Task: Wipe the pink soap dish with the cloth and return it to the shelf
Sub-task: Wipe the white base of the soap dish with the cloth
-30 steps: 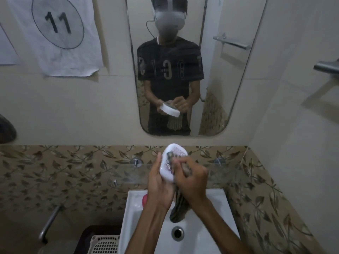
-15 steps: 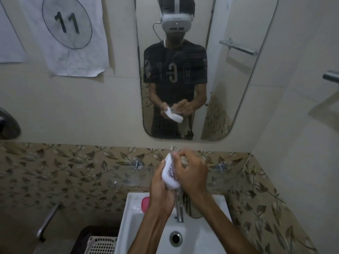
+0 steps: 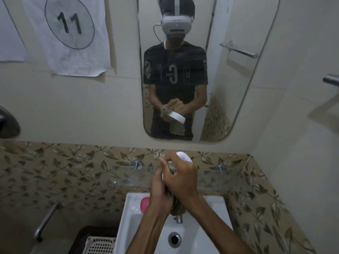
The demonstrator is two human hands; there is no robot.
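- Head view: we take the white sink (image 3: 216,235) as our landmark. The soap dish (image 3: 184,156) is held in the air above the sink's back edge, in front of the glass shelf (image 3: 229,177) that runs along the wall just above the sink.
- Only its pale upper end shows over our knuckles; the rest is hidden by our hands, so we cannot tell how much of it is wiped.
- Our left hand (image 3: 160,187) cups the dish from the sink's left side, fingers curled closed around its edge.
- Our right hand (image 3: 180,177) lies over the dish face, fingers bent and clamped on the cloth (image 3: 176,208), whose loose end hangs down towards the tap at the sink's back.
- We judge the dish to be light, rigid plastic, probably slick if wet; a hold across its long rim, thumb opposing fingers, should keep it from slipping.
- The cloth looks soft and limp, so it needs bunching under the fingertips to press well.
- Both forearms rise from the sink's near edge and converge over its back rim, wrists bent inwards.
- A pink thing (image 3: 145,204) rests on the sink's back left corner.
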